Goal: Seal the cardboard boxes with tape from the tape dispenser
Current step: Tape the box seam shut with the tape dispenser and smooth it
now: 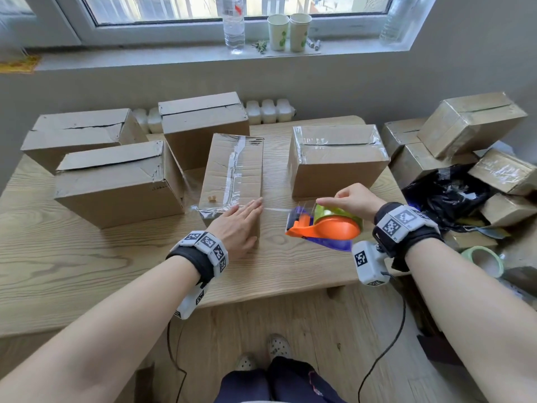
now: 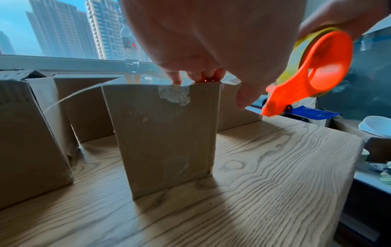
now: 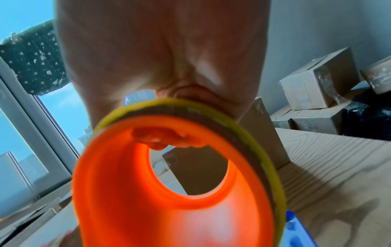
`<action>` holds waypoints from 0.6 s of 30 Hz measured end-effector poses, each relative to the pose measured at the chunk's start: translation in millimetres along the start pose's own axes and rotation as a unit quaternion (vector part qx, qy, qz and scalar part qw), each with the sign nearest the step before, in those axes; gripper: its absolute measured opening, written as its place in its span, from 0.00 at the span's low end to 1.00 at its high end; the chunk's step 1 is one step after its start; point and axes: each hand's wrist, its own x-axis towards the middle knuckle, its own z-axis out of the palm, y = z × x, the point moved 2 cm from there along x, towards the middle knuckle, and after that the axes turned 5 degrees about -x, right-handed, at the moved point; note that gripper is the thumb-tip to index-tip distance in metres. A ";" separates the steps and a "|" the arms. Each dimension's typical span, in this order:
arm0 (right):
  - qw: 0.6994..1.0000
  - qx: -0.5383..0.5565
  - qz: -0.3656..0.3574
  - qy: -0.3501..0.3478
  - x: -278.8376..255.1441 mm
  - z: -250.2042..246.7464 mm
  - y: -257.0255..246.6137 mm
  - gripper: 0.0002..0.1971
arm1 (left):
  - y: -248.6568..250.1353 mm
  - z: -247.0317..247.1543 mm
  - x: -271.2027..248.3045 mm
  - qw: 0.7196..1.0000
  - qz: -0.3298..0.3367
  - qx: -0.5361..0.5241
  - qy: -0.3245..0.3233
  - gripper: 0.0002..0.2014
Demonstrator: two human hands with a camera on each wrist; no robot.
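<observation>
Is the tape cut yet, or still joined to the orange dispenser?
Still joined: a clear strip of tape stretches from the box under the left hand to the dispenser in the right hand.

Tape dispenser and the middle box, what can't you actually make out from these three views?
- The tape dispenser cutter: blurred in the left wrist view, cut off by the bottom edge in the right wrist view.
- The right hand fingers: mostly hidden by the tape roll.
- The near end of the middle box top: covered by the left hand in the head view.
- Whether the tape strip is cut yet: too thin to tell.
</observation>
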 end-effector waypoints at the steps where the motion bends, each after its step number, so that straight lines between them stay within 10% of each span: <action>1: 1.000 0.015 -0.002 0.009 -1.1 0.9 -2.2 0.27 | -1.2 0.6 0.3 1.000 0.004 -0.011 0.000 0.37; 14: 0.999 -0.011 0.002 0.033 -5.8 -7.0 0.3 0.17 | -7.6 8.8 -1.7 1.000 0.024 -0.008 0.016 0.41; 18: 0.996 -0.053 0.029 0.068 -10.1 -7.8 10.6 0.28 | -7.3 6.9 -1.6 0.999 0.027 -0.005 0.022 0.40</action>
